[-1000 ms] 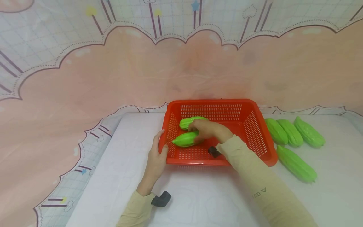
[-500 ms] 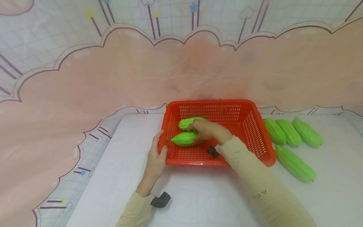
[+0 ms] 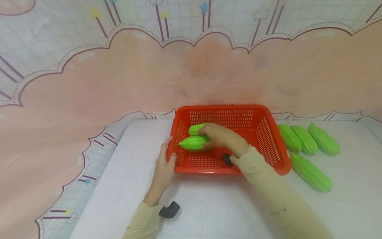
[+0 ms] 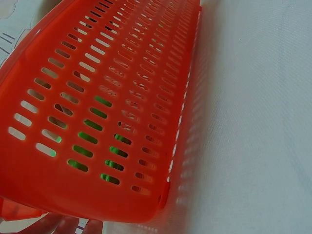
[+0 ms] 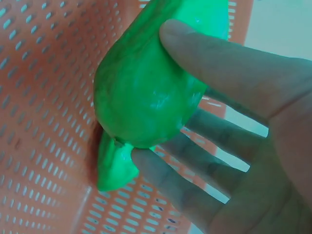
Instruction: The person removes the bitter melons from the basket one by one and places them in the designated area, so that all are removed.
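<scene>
A red slotted plastic basket [image 3: 206,171] stands on the white table. My left hand [image 3: 164,166] grips its left rim; in the left wrist view only fingertips [image 4: 68,225] show at the bottom edge. Inside the basket my right hand [image 3: 221,136] holds a green ridged gourd [image 3: 192,143], pointed at its left end. In the right wrist view the thumb lies across that gourd [image 5: 151,97], with the other fingers at its far side. A second green gourd [image 3: 195,128] lies just behind it, partly hidden by the hand.
Several more green gourds lie right of the basket: a close pair [image 3: 289,137], a bumpy one [image 3: 323,137] and one nearer the front [image 3: 310,172]. A patterned cloth backdrop [image 3: 143,89] rises directly behind the basket.
The right hand has shifted the held gourd slightly backward, closer to the second gourd, and its wrist has moved a little right. The left hand stays on the rim.
</scene>
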`<state>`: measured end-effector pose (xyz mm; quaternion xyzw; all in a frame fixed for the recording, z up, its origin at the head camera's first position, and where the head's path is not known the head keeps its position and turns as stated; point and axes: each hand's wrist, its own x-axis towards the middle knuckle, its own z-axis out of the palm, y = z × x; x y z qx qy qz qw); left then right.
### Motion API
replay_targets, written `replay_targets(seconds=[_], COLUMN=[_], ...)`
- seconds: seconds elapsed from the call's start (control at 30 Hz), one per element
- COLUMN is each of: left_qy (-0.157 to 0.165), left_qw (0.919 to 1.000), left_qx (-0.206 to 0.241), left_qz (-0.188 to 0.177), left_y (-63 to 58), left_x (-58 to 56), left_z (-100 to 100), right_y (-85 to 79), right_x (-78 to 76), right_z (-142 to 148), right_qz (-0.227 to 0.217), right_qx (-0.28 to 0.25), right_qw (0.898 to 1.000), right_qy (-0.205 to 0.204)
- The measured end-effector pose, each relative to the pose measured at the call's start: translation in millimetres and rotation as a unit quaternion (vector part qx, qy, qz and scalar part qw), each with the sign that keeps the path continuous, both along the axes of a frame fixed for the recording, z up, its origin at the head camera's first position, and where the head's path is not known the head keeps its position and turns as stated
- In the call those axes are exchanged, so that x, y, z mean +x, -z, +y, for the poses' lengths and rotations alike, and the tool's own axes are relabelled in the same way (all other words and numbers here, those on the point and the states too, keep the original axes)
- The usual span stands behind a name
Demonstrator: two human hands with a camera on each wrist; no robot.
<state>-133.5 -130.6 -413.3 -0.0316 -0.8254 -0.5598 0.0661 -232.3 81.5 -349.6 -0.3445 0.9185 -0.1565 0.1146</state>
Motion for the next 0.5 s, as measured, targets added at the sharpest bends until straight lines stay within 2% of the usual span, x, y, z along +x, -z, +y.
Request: replay_targets(seconds=[0.5], left_qy=[-0.001], left_qw=[1.0], left_qx=[-0.002], left_qz=[0.004], left_y=[1.4], left_x=[-1.4], left_z=[0], right_y=[-12.6], right_x=[14.1], right_z=[24], right_qz=[0.014], right_qx=[-0.031], right_qw=[0.999], right_qy=[0.035])
